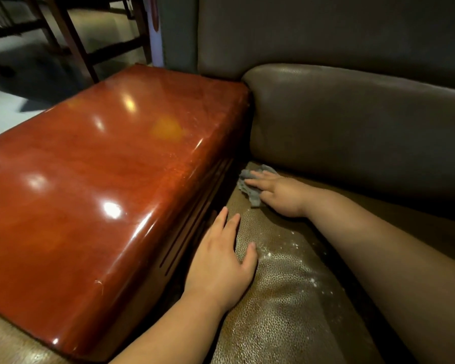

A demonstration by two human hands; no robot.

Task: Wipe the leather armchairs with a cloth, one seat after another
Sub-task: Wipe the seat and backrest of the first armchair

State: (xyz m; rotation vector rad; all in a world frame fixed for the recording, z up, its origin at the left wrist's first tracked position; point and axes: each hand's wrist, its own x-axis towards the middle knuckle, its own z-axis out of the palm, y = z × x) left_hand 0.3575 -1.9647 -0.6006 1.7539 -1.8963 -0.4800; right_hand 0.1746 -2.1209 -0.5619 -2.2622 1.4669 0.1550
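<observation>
The right hand lies flat on a small grey cloth at the far corner of the seat cushion, where the cushion meets the back cushion and the wooden armrest. The fingers of this hand are straight and stretched out toward 10 o'clock, pressing the cloth down on the leather; they do not curl around it. Most of the cloth is under the fingers and the palm. Its free edges come out at 9 o'clock and at 12 o'clock from the fingertips, and one corner shows at about 7 o'clock, under the thumb side.

The left hand rests on the same seat cushion, nearer to the camera, at about 7 o'clock from the right hand. Its fingers are straight and a little spread, pointing toward 12 o'clock, and it holds nothing. The outer fingers lie close beside the dark slotted side of the armrest; whether they touch the wood, I cannot tell. The cloth is well apart from this hand, at 1 o'clock from its fingertips.

The seat cushion is brown leather with a pebbled grain. White specks like powder lie on it between the two forearms, at 3 o'clock from the left hand.

The armrest is wide, glossy, red-brown wood with bright reflections of lamps. At 11 o'clock in the view, dark wooden chair legs stand on a pale floor.
</observation>
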